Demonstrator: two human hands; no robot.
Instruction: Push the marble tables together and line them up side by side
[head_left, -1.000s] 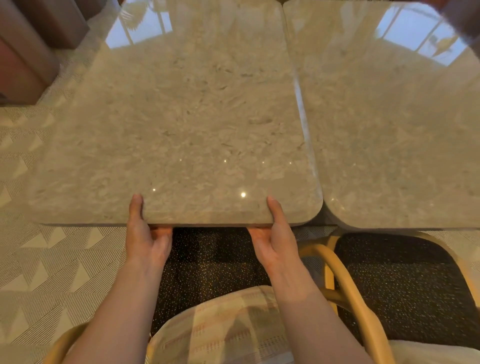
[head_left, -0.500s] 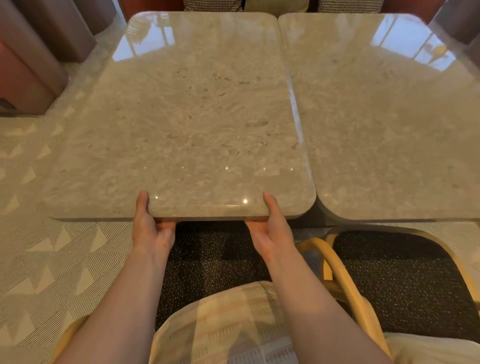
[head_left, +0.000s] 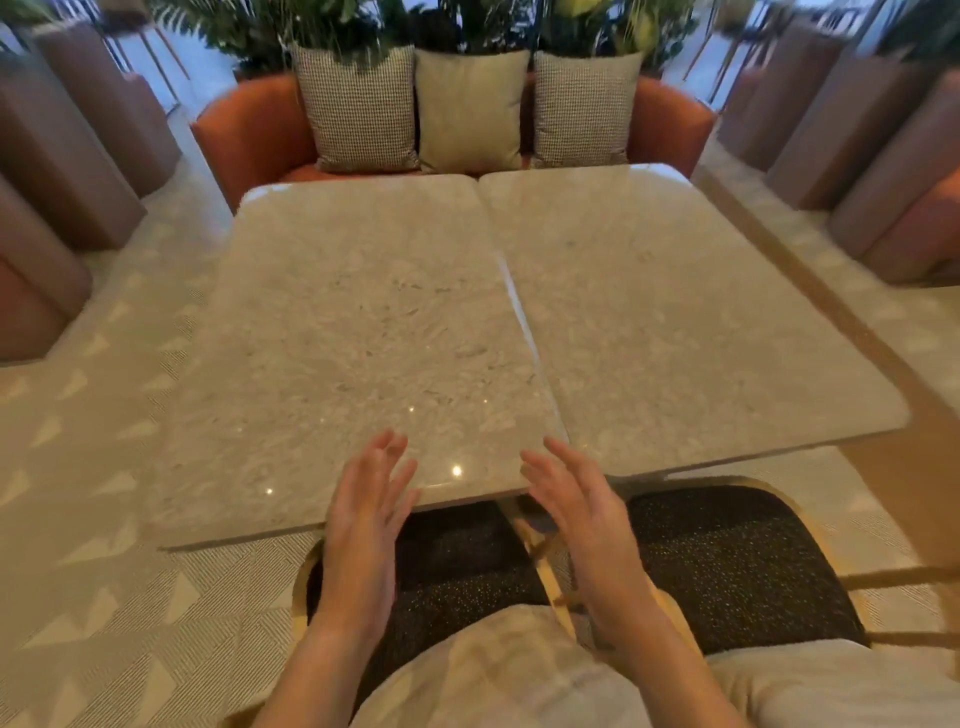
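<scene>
Two beige marble tables stand side by side with their long edges touching along a thin seam. The left table (head_left: 337, 332) has its near edge a little closer to me than that of the right table (head_left: 691, 322). My left hand (head_left: 366, 514) hovers open over the left table's near edge, fingers spread, holding nothing. My right hand (head_left: 582, 512) is also open, just above that table's near right corner by the seam. Neither hand touches the marble.
An orange sofa (head_left: 249, 130) with three cushions (head_left: 470, 111) sits behind the tables, with plants behind it. Two dark-seated chairs with light wooden frames (head_left: 727, 561) stand under the near edges. Brown upholstered seats (head_left: 67, 166) flank both sides on patterned carpet.
Both hands have let go of the left table's near edge and lifted off it, fingers now spread. The view has tilted up, revealing the sofa and the tables' far ends.
</scene>
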